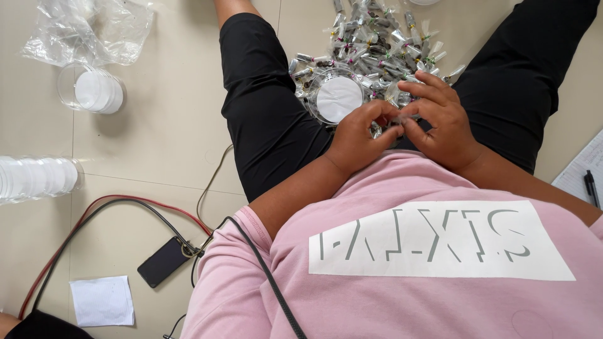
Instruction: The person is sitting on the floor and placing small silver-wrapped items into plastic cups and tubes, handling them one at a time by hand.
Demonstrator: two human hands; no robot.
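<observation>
The person sits on the pale tiled floor (157,132) with legs spread. Both hands meet just in front of the round clear plastic container with a white lid (338,95), which serves here as the landmark. The left hand (359,139) and the right hand (441,119) together pinch a small clear-wrapped item (397,120) between their fingertips; both are closed on it, thumbs pressed inward.

Beyond the container lies a heap of small clear-wrapped tubes with dark contents (377,44). Far to the container's left stand a stack of white discs in a clear sleeve (94,91) and a crumpled clear plastic bag (88,28).

To handle the wrapped item well, grip by the fingertips only, keep it above the lap, and work close to the heap.

The item is mostly covered by the fingers; its shape cannot be made out. The heap is cut off at the top edge.
</observation>
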